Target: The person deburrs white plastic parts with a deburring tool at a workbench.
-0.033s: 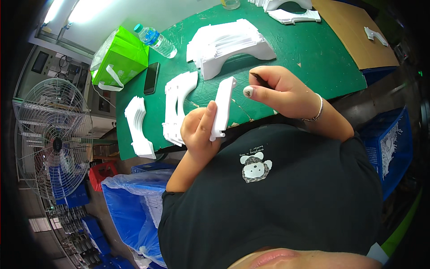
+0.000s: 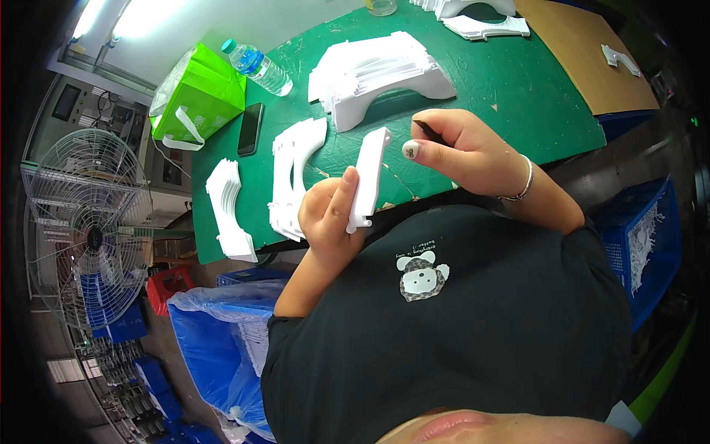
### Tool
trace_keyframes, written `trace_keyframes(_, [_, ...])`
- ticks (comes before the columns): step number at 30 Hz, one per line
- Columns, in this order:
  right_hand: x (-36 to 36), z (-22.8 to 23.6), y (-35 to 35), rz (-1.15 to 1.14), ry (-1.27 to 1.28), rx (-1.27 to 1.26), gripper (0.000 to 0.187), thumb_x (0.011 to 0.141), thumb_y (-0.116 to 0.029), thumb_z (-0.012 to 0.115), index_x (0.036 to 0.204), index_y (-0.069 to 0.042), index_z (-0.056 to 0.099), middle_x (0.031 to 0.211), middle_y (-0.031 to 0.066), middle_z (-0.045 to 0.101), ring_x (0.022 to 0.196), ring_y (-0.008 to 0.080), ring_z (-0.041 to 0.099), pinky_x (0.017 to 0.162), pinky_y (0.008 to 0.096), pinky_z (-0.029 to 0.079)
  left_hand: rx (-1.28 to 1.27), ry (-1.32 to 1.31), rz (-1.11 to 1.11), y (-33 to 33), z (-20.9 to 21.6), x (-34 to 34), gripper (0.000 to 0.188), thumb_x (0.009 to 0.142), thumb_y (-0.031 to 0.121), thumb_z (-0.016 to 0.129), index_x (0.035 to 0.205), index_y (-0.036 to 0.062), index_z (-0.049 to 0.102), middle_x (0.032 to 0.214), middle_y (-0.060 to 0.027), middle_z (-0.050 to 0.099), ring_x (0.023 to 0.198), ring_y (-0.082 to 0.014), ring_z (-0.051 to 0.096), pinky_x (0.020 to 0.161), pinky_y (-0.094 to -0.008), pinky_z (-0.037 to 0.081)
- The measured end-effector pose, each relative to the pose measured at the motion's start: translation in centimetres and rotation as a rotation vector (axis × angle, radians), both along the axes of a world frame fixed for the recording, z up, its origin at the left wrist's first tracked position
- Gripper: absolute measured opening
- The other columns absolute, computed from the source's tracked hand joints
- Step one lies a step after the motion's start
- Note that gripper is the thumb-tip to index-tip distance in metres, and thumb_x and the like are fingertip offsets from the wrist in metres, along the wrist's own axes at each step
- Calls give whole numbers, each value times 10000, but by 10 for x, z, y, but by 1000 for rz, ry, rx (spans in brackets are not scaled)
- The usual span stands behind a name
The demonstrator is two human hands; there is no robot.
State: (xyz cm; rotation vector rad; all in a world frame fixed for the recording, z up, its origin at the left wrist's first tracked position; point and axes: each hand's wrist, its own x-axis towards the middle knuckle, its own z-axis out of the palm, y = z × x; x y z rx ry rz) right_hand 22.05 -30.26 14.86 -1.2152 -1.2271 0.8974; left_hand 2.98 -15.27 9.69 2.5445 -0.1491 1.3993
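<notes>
My left hand [image 2: 329, 218] grips a white plastic part [image 2: 369, 172] near its lower end. The part is long and narrow from this side, with small pegs at its ends, and it stands tilted over the table's near edge. Closed around a slim dark tool [image 2: 431, 133], my right hand [image 2: 473, 152] is just right of the part's upper end, apart from it. Most of the tool is hidden in the fingers, so its kind does not show. Beyond both hands lies a large stack of arched white parts [image 2: 384, 74]. Smaller stacks of curved white parts [image 2: 285, 174] are to the left.
On the green table [image 2: 510, 81] are a phone [image 2: 251, 129], a water bottle [image 2: 259, 68] and a green bag [image 2: 203, 92]. Cardboard [image 2: 584, 55] covers the far right. Plastic-lined blue bin [image 2: 211, 348] stands lower left, blue crate [image 2: 643, 244] right, wire-caged fan [image 2: 92, 237] far left.
</notes>
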Motion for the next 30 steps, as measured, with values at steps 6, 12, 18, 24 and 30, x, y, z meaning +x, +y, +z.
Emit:
trace_keyframes(6, [-2,0,3,-75,159,43,417,957,-320,611,703,-32,451,624,-23,405,595,85,332,522,288,328,-18,4,-18,1,-3,0,440,840,-35,610,1276,-63,557,792,-136,610,670,-267,578,615,-351,469])
trace_keyframes(12, [3,2,2,-279,-461,-71,515,861,-388,723,633,-19,445,558,45,383,551,124,333,492,318,321,-42,8,-20,2,-2,0,440,815,-64,611,1254,-64,577,793,-137,617,668,-262,582,615,-343,470])
trace_keyframes(18, [0,-2,3,-277,-439,2,515,833,-405,745,647,-19,457,564,69,416,533,152,368,493,322,344,-41,11,-29,2,-4,1,457,800,-75,605,1256,-64,576,802,-143,623,672,-262,587,620,-341,475])
trace_keyframes(24, [-1,-4,6,-280,-473,63,432,813,-297,773,691,-41,446,610,7,373,568,98,315,492,279,290,-81,35,-24,4,-8,-5,450,809,-21,615,1255,-54,572,828,-141,634,695,-268,603,633,-347,487])
trace_keyframes(30, [41,-35,28,-505,-695,-40,446,853,-402,701,732,-5,540,627,101,526,560,228,480,551,346,414,133,140,-204,17,2,-12,311,797,191,668,1083,68,670,944,-64,683,862,-264,612,766,-388,484])
